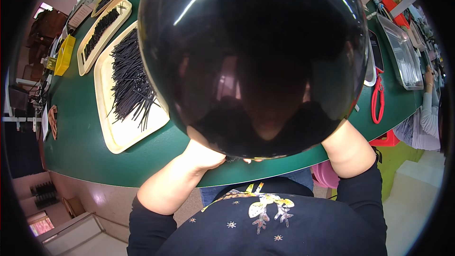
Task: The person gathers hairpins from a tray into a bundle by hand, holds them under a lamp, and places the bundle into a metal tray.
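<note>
A large glossy black dome [265, 90] fills the middle of the view and hides most of what lies beneath it. My left hand [206, 155] reaches under its lower edge, with only the wrist and the heel of the hand showing. Beside it, a small dark bristly bit and a few fingertips [252, 161] peep out below the rim. I cannot tell whose fingertips these are or what they hold. On the other side my right forearm [348, 149] goes under the dome, which covers that hand.
A cream tray [111, 137] holds a heap of thin black strips [128, 76] on the green table [76, 147]. Behind it lie a narrower tray [122, 14] of short black pieces and a yellow bin [65, 55]. Rightward are red-handled pliers [377, 102] and a clear tray [403, 57]; a person's arm [430, 109] shows beyond.
</note>
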Action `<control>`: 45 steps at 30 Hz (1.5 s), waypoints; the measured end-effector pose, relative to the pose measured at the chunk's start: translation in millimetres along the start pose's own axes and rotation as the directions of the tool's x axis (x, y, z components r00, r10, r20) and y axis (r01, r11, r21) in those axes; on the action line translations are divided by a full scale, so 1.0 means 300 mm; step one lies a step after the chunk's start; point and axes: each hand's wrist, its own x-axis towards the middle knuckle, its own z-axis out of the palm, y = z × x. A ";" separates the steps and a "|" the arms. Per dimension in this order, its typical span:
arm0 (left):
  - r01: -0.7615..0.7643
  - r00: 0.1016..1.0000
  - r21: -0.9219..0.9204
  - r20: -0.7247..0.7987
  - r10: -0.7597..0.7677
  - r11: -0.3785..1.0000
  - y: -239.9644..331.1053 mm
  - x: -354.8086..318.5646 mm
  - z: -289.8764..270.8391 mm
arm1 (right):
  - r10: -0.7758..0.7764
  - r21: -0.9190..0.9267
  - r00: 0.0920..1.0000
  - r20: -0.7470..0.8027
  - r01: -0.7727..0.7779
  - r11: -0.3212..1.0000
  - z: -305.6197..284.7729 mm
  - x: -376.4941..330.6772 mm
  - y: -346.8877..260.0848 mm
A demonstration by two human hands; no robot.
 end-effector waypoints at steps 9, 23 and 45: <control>-0.086 0.982 -0.354 -0.189 0.019 0.931 -0.052 -0.005 0.005 | -0.077 -0.681 0.987 -0.141 -0.040 0.731 0.135 0.023 -0.043; 0.087 0.988 -0.610 -0.052 -0.149 0.788 -0.029 0.003 0.003 | 0.102 -0.613 0.994 -0.032 -0.100 0.783 0.102 0.006 -0.116; -0.032 0.999 -0.446 -0.046 0.012 0.894 -0.011 0.007 0.023 | 0.136 0.151 0.967 -0.217 -0.104 0.983 0.046 -0.009 0.001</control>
